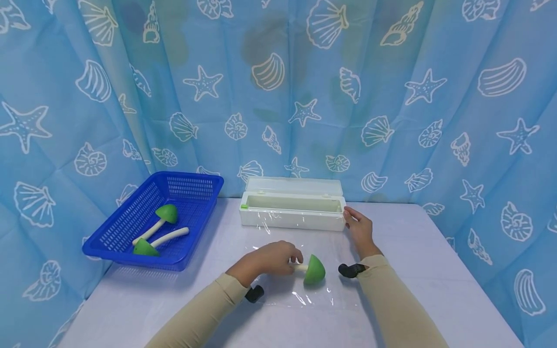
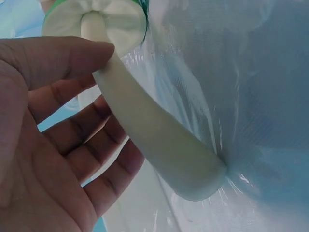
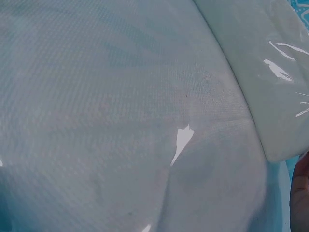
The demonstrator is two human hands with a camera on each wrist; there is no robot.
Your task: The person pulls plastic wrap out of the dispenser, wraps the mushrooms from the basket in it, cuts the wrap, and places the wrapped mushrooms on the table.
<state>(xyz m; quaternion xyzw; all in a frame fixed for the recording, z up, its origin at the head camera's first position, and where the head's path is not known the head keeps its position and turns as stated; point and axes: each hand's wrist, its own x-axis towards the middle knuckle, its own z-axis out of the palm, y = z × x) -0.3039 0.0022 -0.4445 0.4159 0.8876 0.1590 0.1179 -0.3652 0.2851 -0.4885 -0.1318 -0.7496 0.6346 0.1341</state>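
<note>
My left hand (image 1: 275, 257) pinches the pale stem of a toy mushroom (image 1: 315, 270) between thumb and fingers. Its green cap points right in the head view; in the left wrist view the thick stem (image 2: 159, 140) slants down over clear film. A sheet of cling film (image 1: 300, 296) stretches over the table from a white cling film dispenser (image 1: 293, 220), whose lid is raised. At the dispenser's right end, my right hand (image 1: 360, 231) grips the corner with thumb and forefinger. Only one finger (image 3: 300, 193) shows beside that corner in the right wrist view.
A blue plastic basket (image 1: 204, 212) stands at the left of the table, with two more green-capped toy mushrooms (image 1: 167, 213) inside. Behind the table hangs a blue curtain (image 1: 278, 121) with shell prints. A white cloth (image 1: 426, 270) covers the tabletop.
</note>
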